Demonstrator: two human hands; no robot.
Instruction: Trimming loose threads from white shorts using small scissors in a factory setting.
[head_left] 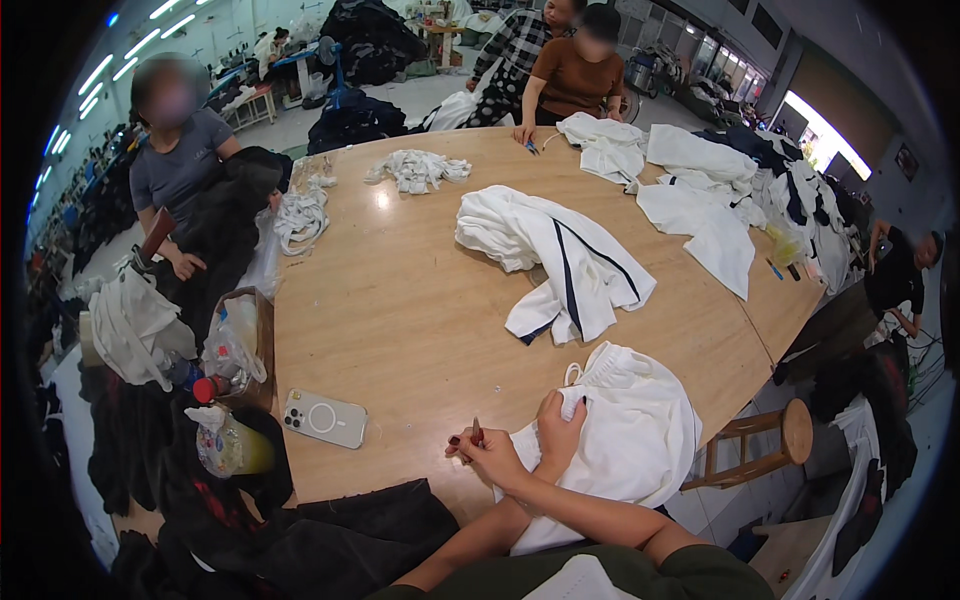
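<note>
— Trimming loose threads, by the look of it?
— I'd judge so. My right hand (488, 452) has its grip clenched on small red snips (476, 432), just left of the white garment (640, 440) on the counter (400, 300).
— And the other?
— My left hand (558, 428) presses the garment's left edge, fingers curled; whether it pinches cloth I cannot tell. My forearms cross. A next cut calls for taut fabric.

White garment (630, 440), crumpled at table edge, small red-handled tool (476, 432)
</note>
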